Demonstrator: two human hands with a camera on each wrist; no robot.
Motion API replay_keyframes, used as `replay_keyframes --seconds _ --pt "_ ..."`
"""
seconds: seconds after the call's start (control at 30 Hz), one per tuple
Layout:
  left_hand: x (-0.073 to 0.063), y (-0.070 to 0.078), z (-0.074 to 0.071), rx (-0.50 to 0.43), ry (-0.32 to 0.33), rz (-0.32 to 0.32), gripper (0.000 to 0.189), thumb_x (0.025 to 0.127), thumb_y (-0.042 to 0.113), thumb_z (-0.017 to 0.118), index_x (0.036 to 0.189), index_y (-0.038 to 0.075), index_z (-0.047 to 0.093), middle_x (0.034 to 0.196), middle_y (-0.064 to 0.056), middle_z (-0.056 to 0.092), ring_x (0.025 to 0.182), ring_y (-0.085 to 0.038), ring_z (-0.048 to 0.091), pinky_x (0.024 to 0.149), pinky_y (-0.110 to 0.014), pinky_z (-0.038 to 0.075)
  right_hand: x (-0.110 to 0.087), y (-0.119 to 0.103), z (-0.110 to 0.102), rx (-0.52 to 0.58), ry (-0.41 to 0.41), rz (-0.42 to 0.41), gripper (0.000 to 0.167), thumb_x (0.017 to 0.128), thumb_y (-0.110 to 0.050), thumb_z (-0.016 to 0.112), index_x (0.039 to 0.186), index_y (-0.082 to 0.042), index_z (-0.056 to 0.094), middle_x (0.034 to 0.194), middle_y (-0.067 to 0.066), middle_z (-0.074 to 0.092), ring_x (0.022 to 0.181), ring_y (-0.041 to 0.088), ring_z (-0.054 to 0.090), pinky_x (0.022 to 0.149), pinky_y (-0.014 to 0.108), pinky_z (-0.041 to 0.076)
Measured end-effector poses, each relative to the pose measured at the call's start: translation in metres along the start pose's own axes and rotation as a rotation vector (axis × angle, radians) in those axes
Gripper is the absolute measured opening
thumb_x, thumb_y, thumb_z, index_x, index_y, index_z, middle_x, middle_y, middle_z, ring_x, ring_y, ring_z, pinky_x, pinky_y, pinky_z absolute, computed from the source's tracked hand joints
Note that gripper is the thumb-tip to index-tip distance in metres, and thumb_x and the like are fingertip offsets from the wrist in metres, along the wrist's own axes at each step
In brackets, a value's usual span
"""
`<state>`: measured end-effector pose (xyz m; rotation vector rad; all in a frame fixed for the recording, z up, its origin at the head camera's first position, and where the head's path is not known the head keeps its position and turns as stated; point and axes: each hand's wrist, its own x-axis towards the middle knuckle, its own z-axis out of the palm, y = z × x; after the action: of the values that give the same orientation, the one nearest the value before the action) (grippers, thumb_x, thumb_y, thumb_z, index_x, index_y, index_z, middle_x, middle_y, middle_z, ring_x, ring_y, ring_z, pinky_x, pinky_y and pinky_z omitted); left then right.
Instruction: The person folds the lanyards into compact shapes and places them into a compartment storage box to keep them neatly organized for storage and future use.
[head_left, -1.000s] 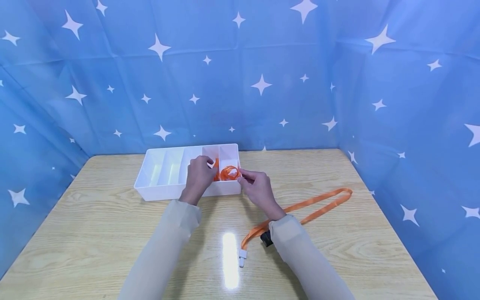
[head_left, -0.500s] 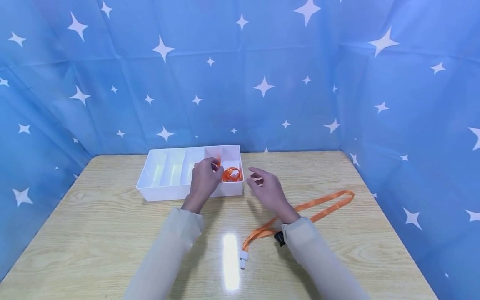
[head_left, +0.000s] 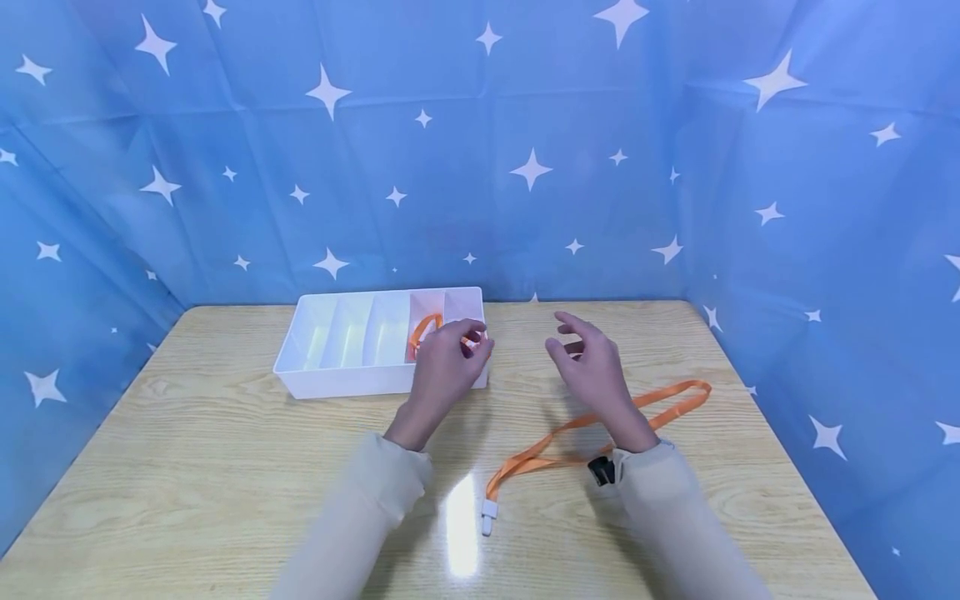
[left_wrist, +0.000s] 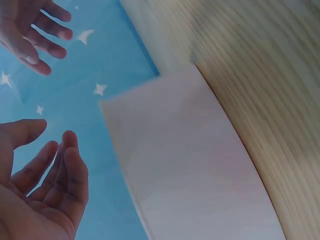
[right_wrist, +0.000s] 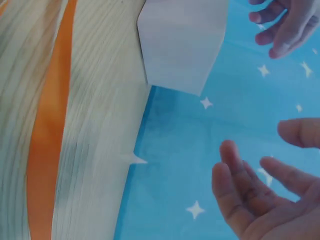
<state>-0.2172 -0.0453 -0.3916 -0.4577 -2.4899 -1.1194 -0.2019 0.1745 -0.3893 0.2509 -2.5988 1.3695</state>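
Note:
My left hand (head_left: 444, 367) hovers over the front right of a white divided box (head_left: 382, 382), fingers loosely bent around nothing. Thumb and fingers stand apart in the left wrist view. In the box's second compartment from the right lies a coiled orange strap (head_left: 417, 335); more orange shows in the rightmost one, mostly hidden behind that hand. To the right of the box, my right hand (head_left: 596, 371) is raised above the table, its thumb and fingers spread and holding nothing. Below it an orange lanyard (head_left: 551, 437) lies in a long loop, with a white end clip (head_left: 488, 517) and a black buckle (head_left: 602, 471).
The box's left compartments show bare white floors. It stands near the back edge of the wooden table (head_left: 187, 467). A blue star-patterned curtain (head_left: 420, 233) hangs behind and along both sides. Light reflects off the tabletop in front.
My right hand has left the box's right end and moved right. My left hand has let go of the strap in the second compartment and shifted right, over the rightmost one.

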Motion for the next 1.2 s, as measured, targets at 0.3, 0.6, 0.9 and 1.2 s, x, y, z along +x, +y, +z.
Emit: replay_keyframes --seconds 0.3,0.6,0.9,1.2 --pt "-0.012 0.017 0.019 -0.044 -0.216 0.110 0.032 0.090 0.027 0.075 0.117 0.010 0.071 0.097 -0.003 0.072 0.065 -0.008 0.060 0.062 -0.019 0.050 -0.010 0.009 -0.019 -0.136 -0.019 0.032 0.046 0.101 -0.024 0.058 0.143 -0.007 0.053 0.107 0.015 0.066 0.080 0.025 0.066 0.064 0.038 0.054" --pt "-0.023 0.020 0.044 -0.019 -0.429 0.194 0.036 0.088 0.035 0.076 0.116 0.013 0.072 0.098 -0.002 0.074 0.068 -0.002 0.061 0.066 -0.016 0.049 -0.021 0.026 -0.034 -0.162 -0.042 0.074 0.045 0.102 -0.025 0.057 0.140 -0.003 0.054 0.094 0.014 0.066 0.072 0.023 0.064 0.058 0.035 0.052" --pt "-0.030 0.020 0.054 -0.077 -0.597 0.165 0.044 0.084 0.039 0.080 0.120 0.014 0.072 0.107 -0.002 0.073 0.087 -0.013 0.066 0.070 -0.017 0.049 -0.031 0.041 -0.047 -0.121 -0.031 0.131 0.048 0.103 -0.030 0.055 0.142 -0.002 0.052 0.093 0.017 0.065 0.071 0.035 0.067 0.056 0.035 0.053" --pt "-0.034 0.020 0.059 -0.012 -0.750 0.130 0.057 0.078 0.043 0.084 0.125 0.016 0.069 0.106 0.002 0.071 0.084 -0.005 0.060 0.070 -0.021 0.048 -0.040 0.055 -0.056 -0.169 -0.015 0.145 0.048 0.103 -0.033 0.054 0.140 -0.002 0.054 0.102 0.018 0.067 0.086 0.028 0.066 0.064 0.036 0.052"
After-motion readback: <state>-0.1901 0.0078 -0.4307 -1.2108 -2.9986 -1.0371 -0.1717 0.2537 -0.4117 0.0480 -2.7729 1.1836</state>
